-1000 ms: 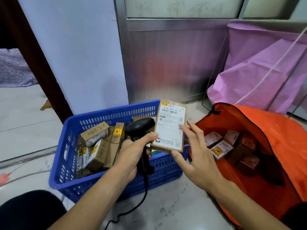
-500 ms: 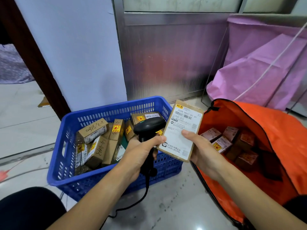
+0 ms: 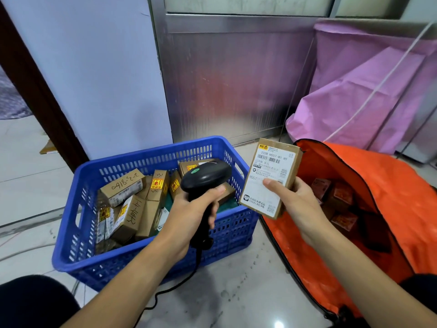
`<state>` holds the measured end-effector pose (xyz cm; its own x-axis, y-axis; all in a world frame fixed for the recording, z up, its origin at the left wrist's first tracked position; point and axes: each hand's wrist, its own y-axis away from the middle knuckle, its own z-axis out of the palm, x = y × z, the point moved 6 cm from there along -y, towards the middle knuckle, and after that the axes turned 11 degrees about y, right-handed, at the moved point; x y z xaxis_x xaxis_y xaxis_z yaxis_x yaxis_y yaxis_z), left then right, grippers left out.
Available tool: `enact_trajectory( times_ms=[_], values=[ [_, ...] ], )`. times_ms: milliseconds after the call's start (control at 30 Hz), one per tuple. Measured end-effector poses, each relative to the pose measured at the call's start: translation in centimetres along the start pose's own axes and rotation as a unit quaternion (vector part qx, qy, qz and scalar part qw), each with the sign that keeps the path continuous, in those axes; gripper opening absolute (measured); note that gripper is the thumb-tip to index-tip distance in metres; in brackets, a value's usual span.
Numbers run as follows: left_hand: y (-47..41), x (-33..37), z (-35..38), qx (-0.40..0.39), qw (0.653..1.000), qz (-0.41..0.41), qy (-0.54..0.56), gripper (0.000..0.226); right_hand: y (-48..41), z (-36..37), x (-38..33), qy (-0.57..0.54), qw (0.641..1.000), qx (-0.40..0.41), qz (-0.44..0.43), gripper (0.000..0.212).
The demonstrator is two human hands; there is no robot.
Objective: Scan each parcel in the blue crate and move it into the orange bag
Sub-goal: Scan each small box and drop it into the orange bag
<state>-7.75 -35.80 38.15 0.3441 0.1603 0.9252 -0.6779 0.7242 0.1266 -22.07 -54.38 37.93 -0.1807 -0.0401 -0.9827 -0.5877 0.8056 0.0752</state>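
My left hand (image 3: 189, 216) grips the handle of a black barcode scanner (image 3: 205, 177), whose head sits over the right part of the blue crate (image 3: 78, 242). My right hand (image 3: 295, 207) holds a flat brown parcel (image 3: 267, 176) with a white label facing me, thumb on the label, between the crate and the orange bag (image 3: 402, 209). The scanner head is just left of the parcel. Several brown boxes (image 3: 123, 188) lie in the crate. Several more parcels (image 3: 335, 197) lie inside the open bag.
A black cable (image 3: 179, 287) runs from the scanner down across the pale floor. Behind stand a metal panel (image 3: 224, 79) and a white wall. A pink cloth bin (image 3: 369, 91) sits behind the bag. Dark knees show at the bottom corners.
My right hand took the parcel from beside the scanner hand and carried it right, toward the bag's mouth. The scanner now stands apart from the parcel.
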Motion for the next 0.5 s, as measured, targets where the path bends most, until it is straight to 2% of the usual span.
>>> enact_trajectory(
  times_ms=[333, 500],
  values=[
    [0.27, -0.39, 0.20, -0.025, 0.999, -0.010, 0.017, 0.011, -0.78, -0.89, 0.13, 0.042, 0.999, 0.022, -0.001, 0.039],
    [0.25, -0.35, 0.25, -0.025, 0.999, -0.010, 0.025, 0.014, -0.54, -0.51, 0.17, 0.048, 0.999, 0.010, -0.009, 0.037]
  ],
)
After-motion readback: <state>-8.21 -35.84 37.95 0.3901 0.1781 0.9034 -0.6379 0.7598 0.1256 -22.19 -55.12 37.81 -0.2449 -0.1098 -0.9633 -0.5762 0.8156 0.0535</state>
